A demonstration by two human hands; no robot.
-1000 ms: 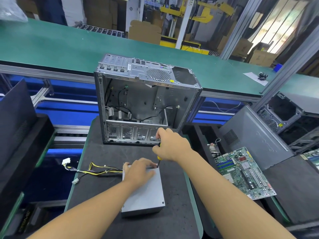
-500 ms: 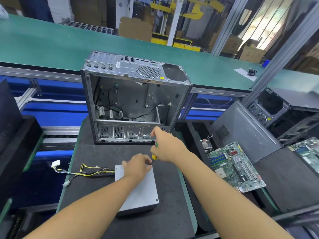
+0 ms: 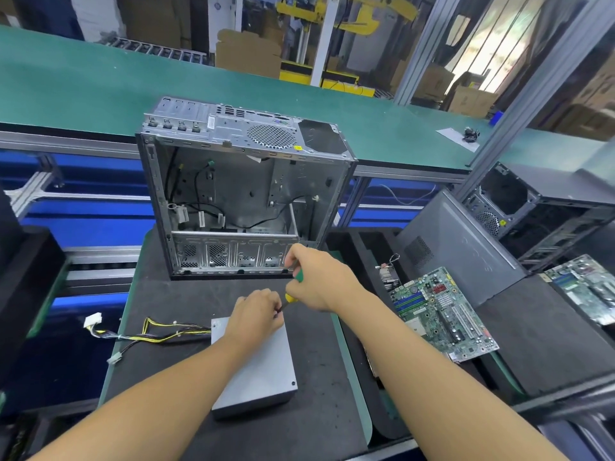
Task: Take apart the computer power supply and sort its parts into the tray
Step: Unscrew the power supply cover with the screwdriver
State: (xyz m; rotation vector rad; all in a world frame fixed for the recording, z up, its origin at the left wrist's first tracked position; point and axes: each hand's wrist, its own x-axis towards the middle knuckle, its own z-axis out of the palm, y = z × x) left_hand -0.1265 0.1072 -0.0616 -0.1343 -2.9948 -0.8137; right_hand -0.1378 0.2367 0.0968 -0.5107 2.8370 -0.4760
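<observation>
Screwdriver [image 3: 295,287] gripped by right hand [image 3: 317,281], shaft pinched by left hand [image 3: 258,316] at PSU [image 3: 263,371] far edge. Open case [image 3: 239,194] stood just behind; cables [image 3: 149,336] trailed left, motherboard [image 3: 442,314] laid right.

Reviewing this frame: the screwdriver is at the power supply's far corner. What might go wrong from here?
1. Fingers of the left hand curl right at the screwdriver shaft; a slip by the right hand could jab them.
2. The power supply rests on the mat, steadied only at that corner; it might pivot.
</observation>
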